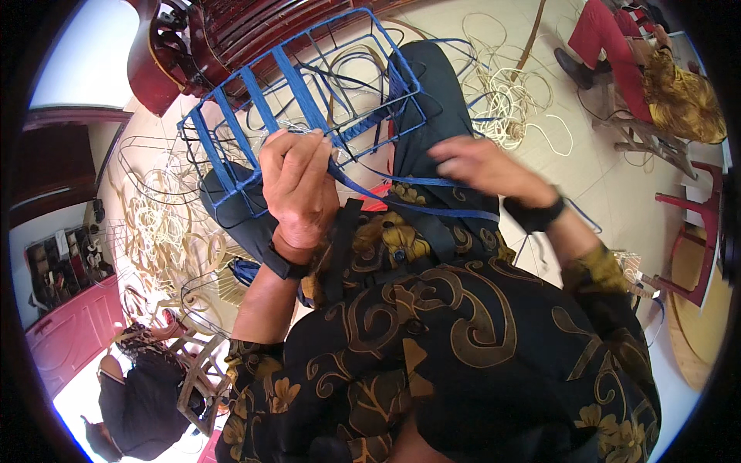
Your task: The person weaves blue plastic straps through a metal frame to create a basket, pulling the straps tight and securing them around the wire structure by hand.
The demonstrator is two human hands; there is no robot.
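A rectangular wire basket frame lies tilted across my knees, its dark rods partly wrapped in blue. Several wide bands of blue strip cross it side by side. My left hand is closed at the frame's near edge, fingertips pinched on the blue strip where the bands end. Loose lengths of that strip trail from there to the right over my lap. My right hand is raised above my right thigh, close to these lengths. Motion smears its fingers, so whether it grips a strip is not visible.
Pale cord lies in tangled coils on the tiled floor, with more heaped at the left. A dark red wooden bench stands ahead. One person in red trousers sits far right; another in black is lower left.
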